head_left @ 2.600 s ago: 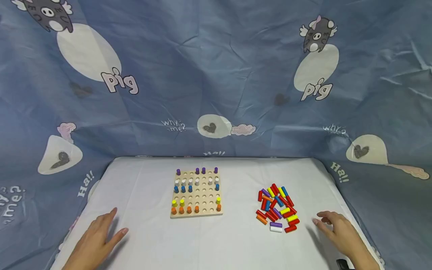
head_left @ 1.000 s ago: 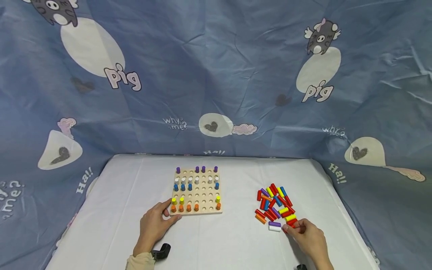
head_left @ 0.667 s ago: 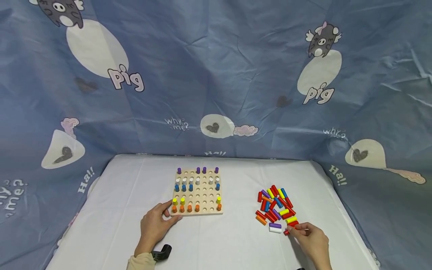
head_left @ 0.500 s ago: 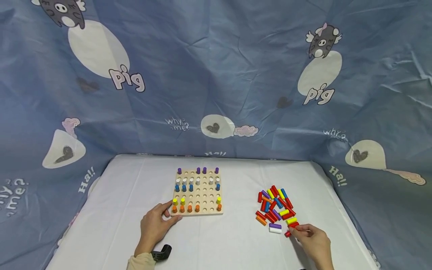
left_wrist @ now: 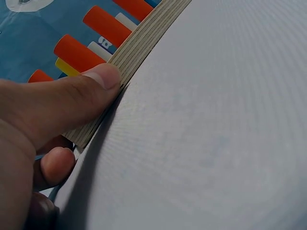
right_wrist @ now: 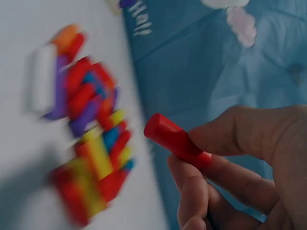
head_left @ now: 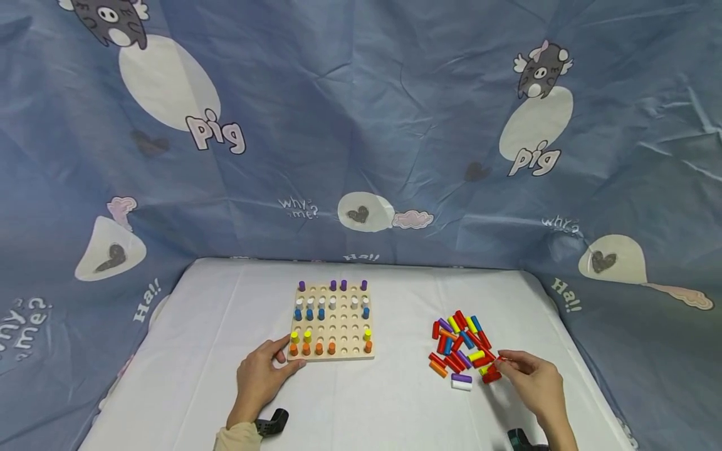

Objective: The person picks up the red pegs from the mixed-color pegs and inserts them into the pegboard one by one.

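Note:
My left hand (head_left: 261,379) grips the front left corner of a wooden pegboard (head_left: 338,359), thumb on the front edge and fingers at the left side. In the left wrist view the thumb (left_wrist: 91,86) presses the board's layered edge (left_wrist: 144,45), below upright orange pegs (left_wrist: 79,51). Rows of purple, white, blue, yellow and orange pegs stand in the board among bare holes. Over the near right side of a pile of loose pegs (head_left: 454,362), my right hand (head_left: 538,385) pinches a red peg (right_wrist: 175,137) between thumb and fingers, one end sticking out.
The loose pegs lie right of the board on a white-covered table (head_left: 406,407). A white peg (head_left: 461,386) and a purple peg (head_left: 461,378) lie side by side at the pile's near edge. A blue printed cloth (head_left: 316,125) hangs behind the table.
Both hands came in from the table's sides; the left took hold of the board's corner. The right reached the pile's near edge, picked up a red peg and has lifted it slightly away.

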Demonstrator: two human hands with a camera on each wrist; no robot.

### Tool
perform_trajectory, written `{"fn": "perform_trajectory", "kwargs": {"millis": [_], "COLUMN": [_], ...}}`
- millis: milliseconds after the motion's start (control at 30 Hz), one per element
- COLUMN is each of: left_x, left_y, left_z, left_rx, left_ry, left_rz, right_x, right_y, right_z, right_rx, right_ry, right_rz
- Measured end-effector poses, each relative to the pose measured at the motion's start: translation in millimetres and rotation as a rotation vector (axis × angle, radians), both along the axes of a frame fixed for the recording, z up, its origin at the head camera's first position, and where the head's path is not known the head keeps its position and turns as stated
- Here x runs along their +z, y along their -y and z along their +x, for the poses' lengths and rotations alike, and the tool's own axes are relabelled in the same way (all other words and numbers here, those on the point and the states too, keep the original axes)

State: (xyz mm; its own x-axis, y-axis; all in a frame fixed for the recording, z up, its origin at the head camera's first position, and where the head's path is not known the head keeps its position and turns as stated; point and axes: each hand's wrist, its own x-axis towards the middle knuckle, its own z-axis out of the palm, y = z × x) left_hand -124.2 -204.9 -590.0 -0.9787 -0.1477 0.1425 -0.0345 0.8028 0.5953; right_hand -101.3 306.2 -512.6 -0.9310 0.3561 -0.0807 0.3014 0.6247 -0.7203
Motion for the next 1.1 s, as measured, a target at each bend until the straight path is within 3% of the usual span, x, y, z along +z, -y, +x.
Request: {"fn": "perform_trajectory", "kwargs": {"millis": [300,567,900,1100], "left_x": [-2.3,-3.0,0.3,-0.5], "left_y": [2.0,0.9,0.5,3.0], "left_z": [1.1,1.6,1.4,1.8], "left_rx": [-0.006,-0.002,-0.021,-0.011], "left_ry": [0.001,-0.011,-0.004,-0.001], "left_rz": [-0.02,-0.017,-0.02,-0.008], "right_x": [49.3,65.0,62.1,55.4], "right_y": [47.9,111.8,189.2,223.9], "right_z": [-35.5,-72.1,-100.9,-109.9], "right_rx": [0.247,0.428,0.789,0.885], "right_ry": [-0.332,-0.569,-0.61,-0.633], "right_rz": [0.16,0.223,0.31,0.38]}}
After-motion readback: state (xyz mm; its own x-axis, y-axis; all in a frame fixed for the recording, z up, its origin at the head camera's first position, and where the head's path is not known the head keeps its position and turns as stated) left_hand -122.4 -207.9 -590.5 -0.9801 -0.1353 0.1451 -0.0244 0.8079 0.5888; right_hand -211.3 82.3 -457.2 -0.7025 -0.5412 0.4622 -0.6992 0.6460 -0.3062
